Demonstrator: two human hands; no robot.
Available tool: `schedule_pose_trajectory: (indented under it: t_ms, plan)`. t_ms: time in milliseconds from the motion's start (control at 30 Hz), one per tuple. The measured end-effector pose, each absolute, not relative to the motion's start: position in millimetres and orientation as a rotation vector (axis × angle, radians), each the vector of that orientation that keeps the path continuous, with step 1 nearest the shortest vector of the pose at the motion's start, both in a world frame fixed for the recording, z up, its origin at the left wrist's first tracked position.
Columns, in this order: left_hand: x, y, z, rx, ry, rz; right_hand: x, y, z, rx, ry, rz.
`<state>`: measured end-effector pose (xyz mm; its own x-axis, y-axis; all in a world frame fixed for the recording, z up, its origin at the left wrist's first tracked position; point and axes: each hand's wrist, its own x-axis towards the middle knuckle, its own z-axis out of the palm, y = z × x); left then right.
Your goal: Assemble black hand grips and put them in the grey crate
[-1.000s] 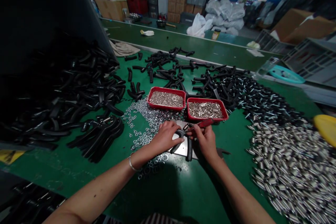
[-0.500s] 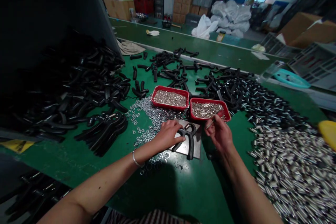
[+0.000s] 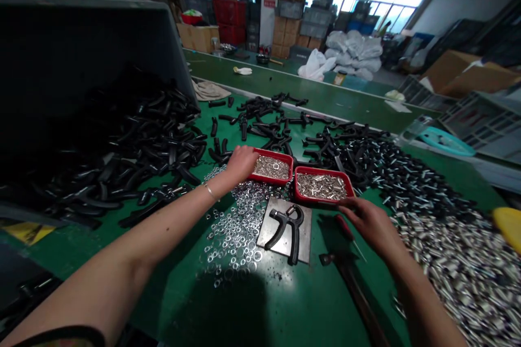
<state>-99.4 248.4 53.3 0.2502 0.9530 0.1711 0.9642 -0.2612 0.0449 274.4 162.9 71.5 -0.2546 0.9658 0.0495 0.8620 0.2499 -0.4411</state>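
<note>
While hands (image 3: 241, 165) (image 3: 373, 223) are apart, grasps unclear, black handgrip (image 3: 293, 222) between them, on metal plate (image 3: 305, 239)

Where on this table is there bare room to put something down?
The widest patch, bare but for dark crumbs, is green tabletop on the near side of the metal plate, between the loose rings and the hammer. A narrow strip separates the plate from the red screwdriver. Silver pieces crowd the right; black handles crowd the left.

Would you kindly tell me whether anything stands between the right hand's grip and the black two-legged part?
Only the red-handled screwdriver, beside the right hand's grip, lies partly between; the hammer is nearer the body. Nothing visible covers the black two-legged part on the metal plate.
</note>
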Motion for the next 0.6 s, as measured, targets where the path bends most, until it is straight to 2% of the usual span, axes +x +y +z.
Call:
schedule_pose_trajectory:
  t_ms: [67,200,267,400,600]
  plan:
    - [-108.0,267.8,52.5,-2.398,-1.89,-0.113,227.1,181.3,76.7,-1.46,-2.341,0.484]
    - [-109.0,270.7,41.6,-2.417,-1.85,-0.097,137.9,234.2,66.7,-1.379,-2.624,0.067]
    - [-108.4,264.4,36.8,-2.403,-1.847,-0.115,109.9,259.9,57.7,-1.358,-2.694,-0.001]
    - [-107.9,258.6,31.6,-2.397,-1.862,-0.144,88.6,288.9,41.5,-1.361,-2.749,-0.015]
    - [-103.6,260.0,29.0,-2.381,-1.884,-0.219,91.5,287.0,32.0,-1.426,-2.725,-0.073]
